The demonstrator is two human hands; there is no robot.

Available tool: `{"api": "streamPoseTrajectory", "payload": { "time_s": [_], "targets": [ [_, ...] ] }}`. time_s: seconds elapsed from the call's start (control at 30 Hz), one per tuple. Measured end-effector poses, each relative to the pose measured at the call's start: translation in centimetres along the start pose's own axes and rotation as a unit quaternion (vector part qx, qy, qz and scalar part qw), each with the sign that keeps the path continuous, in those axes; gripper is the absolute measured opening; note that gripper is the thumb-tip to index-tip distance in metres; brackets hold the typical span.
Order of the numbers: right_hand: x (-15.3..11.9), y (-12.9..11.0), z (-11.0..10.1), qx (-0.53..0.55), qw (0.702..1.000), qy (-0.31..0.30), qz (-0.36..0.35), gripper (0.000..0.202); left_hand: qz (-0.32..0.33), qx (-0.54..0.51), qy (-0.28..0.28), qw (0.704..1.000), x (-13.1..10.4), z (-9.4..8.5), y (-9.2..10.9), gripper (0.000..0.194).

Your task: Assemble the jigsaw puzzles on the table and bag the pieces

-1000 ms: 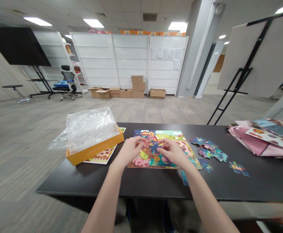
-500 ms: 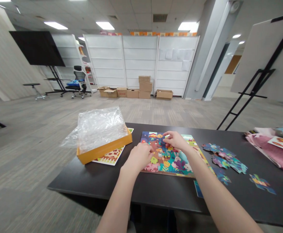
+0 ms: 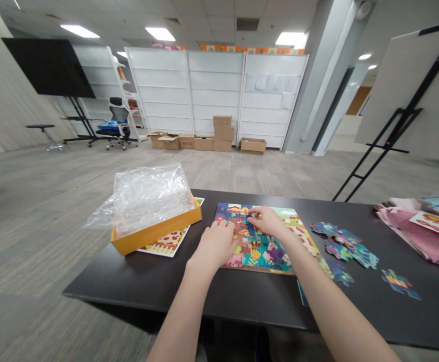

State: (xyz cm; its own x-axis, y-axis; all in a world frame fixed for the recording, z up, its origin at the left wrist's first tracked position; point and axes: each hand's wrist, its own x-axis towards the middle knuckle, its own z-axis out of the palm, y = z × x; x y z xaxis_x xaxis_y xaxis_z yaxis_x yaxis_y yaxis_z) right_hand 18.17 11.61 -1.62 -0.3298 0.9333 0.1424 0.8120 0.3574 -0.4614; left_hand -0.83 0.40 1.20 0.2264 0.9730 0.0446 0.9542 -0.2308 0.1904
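Observation:
A colourful jigsaw puzzle (image 3: 257,254) with animals and plants lies flat on the black table, partly assembled. My left hand (image 3: 217,244) rests on its left edge, fingers stretched forward over the pieces. Above the upper middle, my right hand (image 3: 267,221) has thumb and fingers pinched on a dark blue puzzle piece (image 3: 252,230), which touches the picture; the fingers cover part of it. Loose puzzle pieces (image 3: 338,239) lie in a cluster to the right of the board. One more loose piece (image 3: 400,284) lies apart, nearer the right end.
An orange-yellow box (image 3: 159,231) with clear plastic wrap (image 3: 151,196) sits tilted on a printed card (image 3: 170,242) at the left. Pink cloth (image 3: 411,231) and papers lie at the far right of the black table (image 3: 249,304). Cardboard boxes (image 3: 223,136) stand by the shelves.
My left hand's fingers have straightened and lie flatter on the puzzle's left edge. My right hand stays at the upper middle, shifted only slightly. The view has tilted a little.

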Motion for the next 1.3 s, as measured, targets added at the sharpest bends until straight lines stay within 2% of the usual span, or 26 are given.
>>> {"api": "streamPoseTrajectory", "payload": {
  "time_s": [0.2,0.33,0.47,0.6,0.8,0.9,1.0,1.3],
  "targets": [
    [0.1,0.6,0.5,-0.056,0.997,0.028,-0.038,0.03,-0.017,0.007,0.029,0.999,0.3,0.7,0.8,0.03],
    [0.1,0.9,0.8,-0.086,0.994,0.02,-0.056,0.041,0.01,-0.013,0.053,0.998,0.8,1.4,1.4,0.037],
    [-0.2,0.7,0.9,-0.13,0.99,0.005,-0.044,0.043,0.017,-0.023,0.063,0.998,1.2,2.4,1.9,0.052],
    [-0.4,0.5,0.7,-0.148,0.989,0.007,-0.032,0.04,0.004,-0.019,0.047,0.999,1.3,3.1,1.9,0.055],
    [-0.5,0.5,0.5,-0.151,0.988,0.01,-0.027,0.04,0.011,-0.017,0.053,0.998,1.3,3.3,1.6,0.053],
    [-0.2,0.8,0.7,-0.114,0.991,0.012,-0.073,0.045,0.01,-0.016,0.057,0.998,1.3,3.4,1.5,0.056],
    [0.1,1.1,1.1,-0.094,0.989,-0.014,-0.116,0.054,0.009,-0.015,0.057,0.998,1.3,3.4,1.6,0.057],
    [0.1,1.3,1.2,-0.135,0.986,-0.017,-0.101,0.057,0.009,-0.017,0.05,0.999,1.3,3.1,1.7,0.056]
  ]
}}
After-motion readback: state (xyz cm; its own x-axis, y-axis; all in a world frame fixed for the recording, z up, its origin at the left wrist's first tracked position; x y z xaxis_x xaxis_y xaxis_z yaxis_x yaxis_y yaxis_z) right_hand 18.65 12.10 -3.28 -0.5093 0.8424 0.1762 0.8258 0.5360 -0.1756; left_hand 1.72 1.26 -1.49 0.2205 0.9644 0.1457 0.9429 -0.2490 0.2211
